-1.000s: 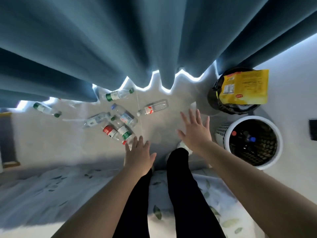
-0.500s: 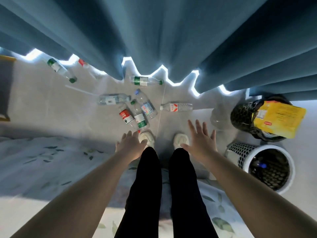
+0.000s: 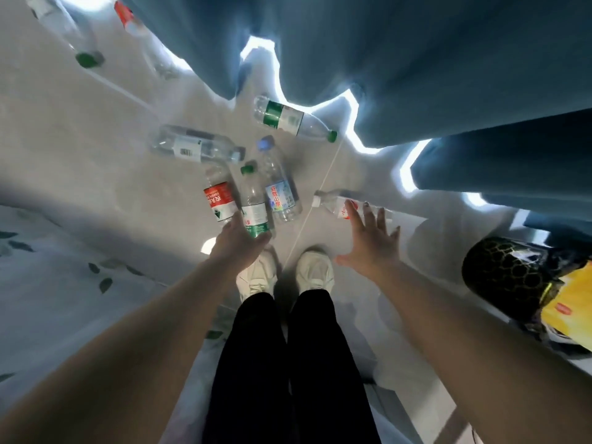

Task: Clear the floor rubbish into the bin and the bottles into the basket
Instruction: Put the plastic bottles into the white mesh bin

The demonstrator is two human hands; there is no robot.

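The person stands in black trousers (image 3: 288, 363) and white shoes (image 3: 315, 270) on the pale floor (image 3: 80, 155), with a leaf-patterned bedspread (image 3: 48, 267) at their left side. Both bare arms reach forward and down. The left hand (image 3: 238, 243) is over the base end of a green-labelled bottle (image 3: 254, 203). Its fingers point away and are hidden behind the knuckles, so I cannot tell whether they grip the bottle or merely touch it. The right hand (image 3: 368, 241) is fully spread, fingers straight and apart, holding nothing. Its fingertips overlap a white-capped bottle (image 3: 336, 203) lying on the floor; contact cannot be determined. Flanking the green-labelled bottle lie a red-labelled bottle (image 3: 217, 200) on its left and a blue-labelled bottle (image 3: 278, 190) on its right, all three close together. Beyond them a clear bottle (image 3: 192, 145) lies crosswise, and a second green-labelled bottle (image 3: 288, 118) lies at the hem of the blue curtain (image 3: 416, 59). To the right stands the black bin (image 3: 506, 274) with a yellow packet (image 3: 570, 306) at its mouth. Farthest left, a green-capped bottle (image 3: 73, 36) lies well apart from the cluster.
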